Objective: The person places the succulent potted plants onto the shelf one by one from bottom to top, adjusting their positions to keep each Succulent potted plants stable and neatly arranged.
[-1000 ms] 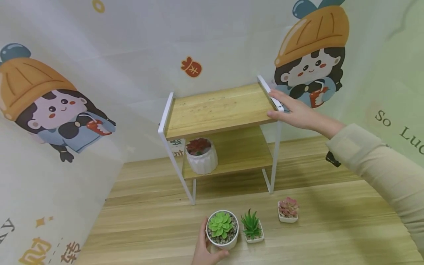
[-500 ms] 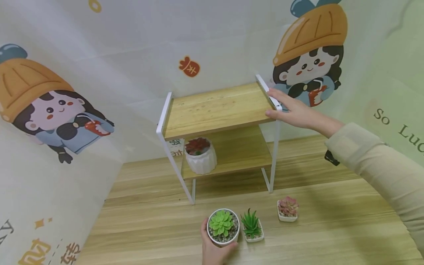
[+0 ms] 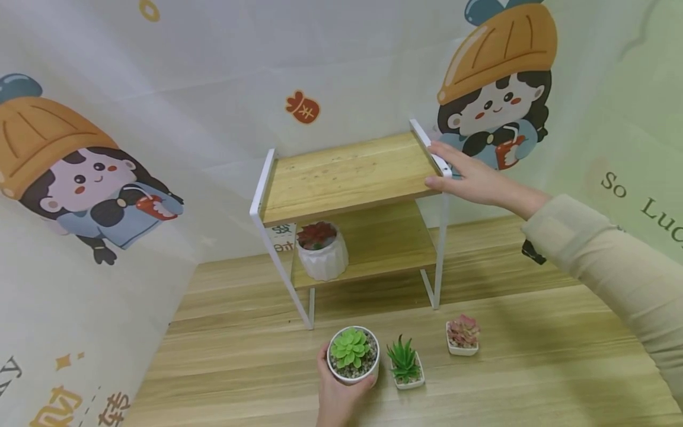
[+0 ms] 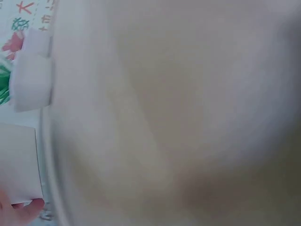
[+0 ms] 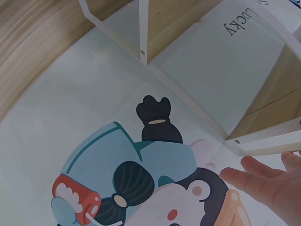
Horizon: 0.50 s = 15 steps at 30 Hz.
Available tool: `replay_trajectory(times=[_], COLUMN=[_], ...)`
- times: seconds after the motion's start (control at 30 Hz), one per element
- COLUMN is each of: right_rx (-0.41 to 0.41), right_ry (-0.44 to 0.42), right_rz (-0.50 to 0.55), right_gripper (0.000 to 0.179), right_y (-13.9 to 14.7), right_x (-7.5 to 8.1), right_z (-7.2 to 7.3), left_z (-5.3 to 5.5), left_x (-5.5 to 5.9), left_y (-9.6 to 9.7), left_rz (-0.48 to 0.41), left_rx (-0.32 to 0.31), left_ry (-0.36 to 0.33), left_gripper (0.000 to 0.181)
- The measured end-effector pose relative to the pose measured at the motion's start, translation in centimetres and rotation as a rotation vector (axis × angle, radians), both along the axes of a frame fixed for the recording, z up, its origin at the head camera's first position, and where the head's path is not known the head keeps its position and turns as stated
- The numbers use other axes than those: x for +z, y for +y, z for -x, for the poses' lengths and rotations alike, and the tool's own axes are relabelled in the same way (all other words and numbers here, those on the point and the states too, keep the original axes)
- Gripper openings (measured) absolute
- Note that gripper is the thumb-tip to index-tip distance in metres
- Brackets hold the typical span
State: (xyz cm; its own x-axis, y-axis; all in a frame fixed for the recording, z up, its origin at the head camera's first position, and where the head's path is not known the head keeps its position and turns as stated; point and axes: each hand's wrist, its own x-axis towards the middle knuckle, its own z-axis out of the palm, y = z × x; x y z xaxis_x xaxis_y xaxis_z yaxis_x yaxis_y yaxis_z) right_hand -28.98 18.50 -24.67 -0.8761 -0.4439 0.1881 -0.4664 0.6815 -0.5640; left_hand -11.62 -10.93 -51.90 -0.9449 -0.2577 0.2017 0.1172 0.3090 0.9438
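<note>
In the head view my left hand (image 3: 338,385) grips a round white pot (image 3: 375,367) holding a light green succulent (image 3: 349,347) in gravel, its thumb along the front wall. Beside it on the right stands a small square pot with a spiky green aloe (image 3: 404,359). My right hand (image 3: 475,178) rests over the right rail of a two-tier wooden shelf (image 3: 347,175) with white metal sides, its thumb at the top board's front corner. The right wrist view shows straight fingers (image 5: 249,181) against that shelf's white frame (image 5: 268,141). A blurred pale surface fills most of the left wrist view.
A ribbed white pot (image 3: 324,261) with a dark red plant stands at the left of the lower shelf board. Farther right on the wooden table (image 3: 229,367) sits a pink succulent (image 3: 463,332) in a square pot. A printed cloth (image 3: 224,77) hangs behind.
My left hand has closed further around the pot and shifted it slightly up in the head view, away from the front. The right hand stays on the shelf rail.
</note>
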Motion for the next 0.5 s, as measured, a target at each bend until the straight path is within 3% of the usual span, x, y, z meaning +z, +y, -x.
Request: replay_trajectory(times=[0.13,0.3,0.5], right_rx=[0.001,-0.003,0.004], right_ry=[-0.006,-0.013,0.000], right_rz=[0.003,0.007,0.009], right_gripper=[0.079,0.078,0.079], right_y=[0.0,0.0,0.0], right_x=[0.0,0.0,0.0], right_z=[0.0,-0.1,0.0], left_z=[1.4,3.1,5.3], left_x=[2.3,6.4,11.3], left_y=[-0.4,-0.2,1.5], left_rz=[0.032,0.070,0.096], left_rx=[-0.024,-0.100,-0.169], left_ry=[0.058,0.157,0.162], left_gripper=[0.099,0.097,0.098])
